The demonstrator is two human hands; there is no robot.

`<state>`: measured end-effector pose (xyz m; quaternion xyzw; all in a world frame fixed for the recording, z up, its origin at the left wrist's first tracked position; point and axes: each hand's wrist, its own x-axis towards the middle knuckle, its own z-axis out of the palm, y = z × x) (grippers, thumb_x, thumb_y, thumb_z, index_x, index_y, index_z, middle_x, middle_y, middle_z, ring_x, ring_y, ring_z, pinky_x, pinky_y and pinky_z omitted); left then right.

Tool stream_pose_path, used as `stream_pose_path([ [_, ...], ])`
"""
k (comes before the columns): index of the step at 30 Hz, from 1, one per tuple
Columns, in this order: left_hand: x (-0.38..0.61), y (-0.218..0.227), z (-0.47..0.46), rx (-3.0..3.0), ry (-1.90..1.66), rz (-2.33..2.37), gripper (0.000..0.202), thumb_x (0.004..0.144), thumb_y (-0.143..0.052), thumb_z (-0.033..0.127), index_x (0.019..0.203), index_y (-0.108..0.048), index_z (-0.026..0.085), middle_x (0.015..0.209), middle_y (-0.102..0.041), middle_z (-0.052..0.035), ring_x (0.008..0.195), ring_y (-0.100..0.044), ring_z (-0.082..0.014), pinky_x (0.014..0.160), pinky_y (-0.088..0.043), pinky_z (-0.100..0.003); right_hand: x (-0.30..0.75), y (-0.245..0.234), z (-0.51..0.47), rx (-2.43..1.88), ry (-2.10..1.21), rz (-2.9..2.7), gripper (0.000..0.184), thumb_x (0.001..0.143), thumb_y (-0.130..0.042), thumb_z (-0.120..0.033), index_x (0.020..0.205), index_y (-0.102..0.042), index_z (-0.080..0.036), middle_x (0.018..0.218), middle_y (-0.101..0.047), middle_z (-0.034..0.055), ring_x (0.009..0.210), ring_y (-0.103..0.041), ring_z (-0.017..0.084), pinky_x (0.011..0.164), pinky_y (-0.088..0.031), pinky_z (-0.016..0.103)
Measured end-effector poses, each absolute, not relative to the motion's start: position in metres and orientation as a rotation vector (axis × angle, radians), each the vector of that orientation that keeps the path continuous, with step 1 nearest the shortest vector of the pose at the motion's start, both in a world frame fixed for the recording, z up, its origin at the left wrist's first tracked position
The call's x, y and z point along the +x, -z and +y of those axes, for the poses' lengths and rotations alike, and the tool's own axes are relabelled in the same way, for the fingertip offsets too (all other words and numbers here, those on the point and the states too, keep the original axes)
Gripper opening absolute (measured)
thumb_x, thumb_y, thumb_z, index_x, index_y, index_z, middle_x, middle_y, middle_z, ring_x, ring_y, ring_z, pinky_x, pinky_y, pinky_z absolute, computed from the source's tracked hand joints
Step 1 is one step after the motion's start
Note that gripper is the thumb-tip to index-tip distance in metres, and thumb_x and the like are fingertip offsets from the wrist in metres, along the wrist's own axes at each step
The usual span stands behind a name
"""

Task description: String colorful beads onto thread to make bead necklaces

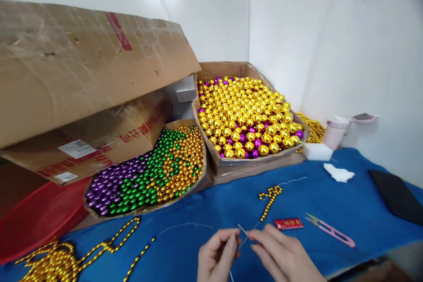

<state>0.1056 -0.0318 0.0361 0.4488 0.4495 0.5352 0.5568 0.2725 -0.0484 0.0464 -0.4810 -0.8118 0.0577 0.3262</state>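
Observation:
Near the table's front edge, my right hand (280, 253) pinches a thin needle (243, 231) between thumb and fingertips. Facing it, my left hand (220, 253) is closed in a pinch on a fine thread, close to the needle's tip; the thread between the fingertips is barely visible. A pale thread runs from my hands to a short string of gold beads (266, 207) lying just beyond them. To the left, another thread (178, 225) trails from a gold bead strand (139, 255) that joins a heap of gold bead strands (53, 262).
Behind stand a box of large gold and purple beads (244, 110) and a box of purple, green and gold beads (148, 172) under cardboard flaps (92, 61). Pink thread snips (330, 231), a red packet (288, 223), a white scrap (339, 172) and a black flat object (398, 196) lie right.

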Motion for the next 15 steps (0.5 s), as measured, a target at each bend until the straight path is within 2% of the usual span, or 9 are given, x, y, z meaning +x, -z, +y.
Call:
stream_pose_path([
  [6, 0.1049, -0.0380, -0.0318, 1.168, -1.251, 1.093, 0.017, 0.074, -0.070, 0.034, 0.081, -0.076, 0.021, 0.069, -0.068, -0.0030, 0.061, -0.057, -0.0135, 0.059, -0.047, -0.019, 0.2713, -0.0484, -0.0500, -1.245, -0.266, -2.064, 0.027, 0.096, -0.036, -0.027, 0.096, -0.062, -0.022, 0.078, -0.067, 0.0051, 0.063, -0.066, 0.014, 0.059, -0.053, 0.020],
  [15, 0.1055, -0.0362, -0.0320, 1.145, -1.250, 1.105, 0.016, 0.073, -0.071, 0.034, 0.080, -0.076, 0.020, 0.071, -0.069, -0.0042, 0.065, -0.059, -0.0156, 0.061, -0.049, -0.021, 0.2706, -0.0432, -0.0496, -1.257, -0.169, -2.080, 0.028, 0.095, -0.035, -0.023, 0.097, -0.062, -0.020, 0.075, -0.065, 0.0051, 0.062, -0.066, 0.014, 0.059, -0.053, 0.020],
])
